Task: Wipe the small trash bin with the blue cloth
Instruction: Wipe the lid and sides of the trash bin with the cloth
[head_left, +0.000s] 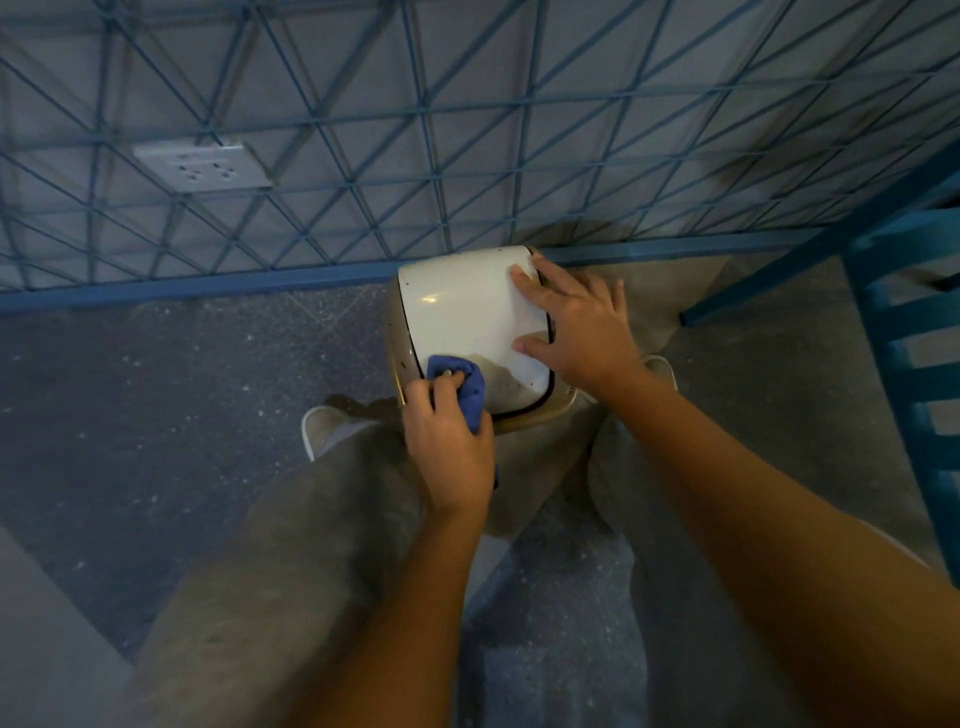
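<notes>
Left hand (449, 439) is clutching the bunched blue cloth (460, 384), pressing it on the white lid's near-left corner. Right hand (576, 325), fingers spread, is bracing the small trash bin (467, 312) on the floor by the blue wire grid (363, 156).

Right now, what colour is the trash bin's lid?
White, a few dark specks, on the trash bin lid; head view.

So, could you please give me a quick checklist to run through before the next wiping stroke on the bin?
1. Blue cloth bunched in the left hand grip: ok.
2. Cloth touching the white lid at its near left corner: ok.
3. Right hand steadying the trash bin at the lid's right edge: ok.
4. Dark specks on the lid's near part: not ok, unwiped.
5. Bin's lower sides clean: cannot tell.
</notes>
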